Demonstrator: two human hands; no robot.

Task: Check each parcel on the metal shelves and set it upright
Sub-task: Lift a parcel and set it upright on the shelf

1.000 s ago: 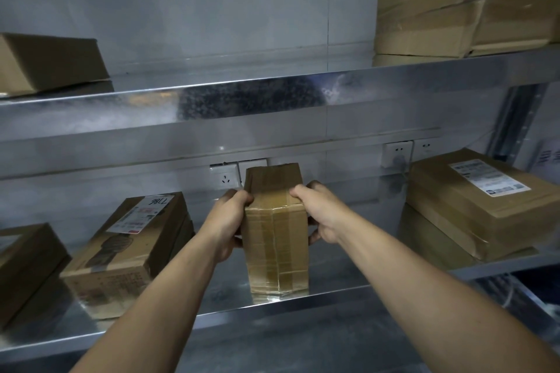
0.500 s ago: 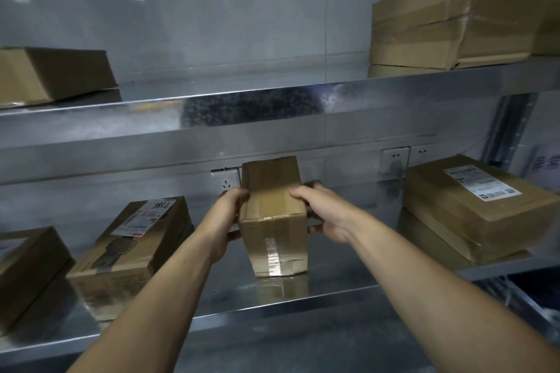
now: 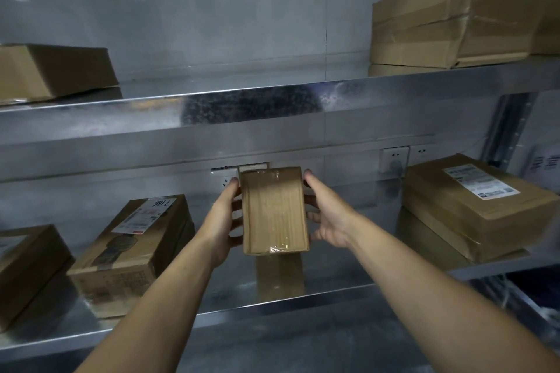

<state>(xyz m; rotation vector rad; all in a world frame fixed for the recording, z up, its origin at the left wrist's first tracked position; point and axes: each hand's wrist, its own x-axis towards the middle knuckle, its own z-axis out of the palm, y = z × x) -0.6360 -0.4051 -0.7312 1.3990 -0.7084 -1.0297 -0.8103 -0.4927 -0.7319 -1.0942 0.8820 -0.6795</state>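
The parcel [image 3: 274,210] was standing on end on the lower shelf [image 3: 339,289] a second ago. It has since been lifted clear and turned, and it now hangs in the air with a broad face toward the camera and only its reflection lying on the metal beneath. It is held between the left hand [image 3: 222,221] and the right hand [image 3: 328,215]. Each grip is clamped on a long side, with thumbs near the front edges and fingers wrapped behind. This looks like the checking step: the parcel is being turned over for inspection and must still go back down upright.

The parcel is a small, flat, brown cardboard block. Glossy clear tape wraps it and catches the light near the top and the bottom edge. Its corners look soft rather than crisp. No label shows on the face in view.

The lower shelf is bright sheet metal, smooth and mirror-like, so a box would probably slide on it easily. To the left lies a labelled box [image 3: 133,251] with handwriting on its sticker, and another box [image 3: 27,266] sits at the frame's edge. To the right is a stack [image 3: 472,209] of two flat cartons, the top one labelled. Sockets [image 3: 394,157] sit in the back wall. The upper shelf [image 3: 242,106] carries a flat box [image 3: 54,71] at left and creased, taped cartons [image 3: 454,15] at right.
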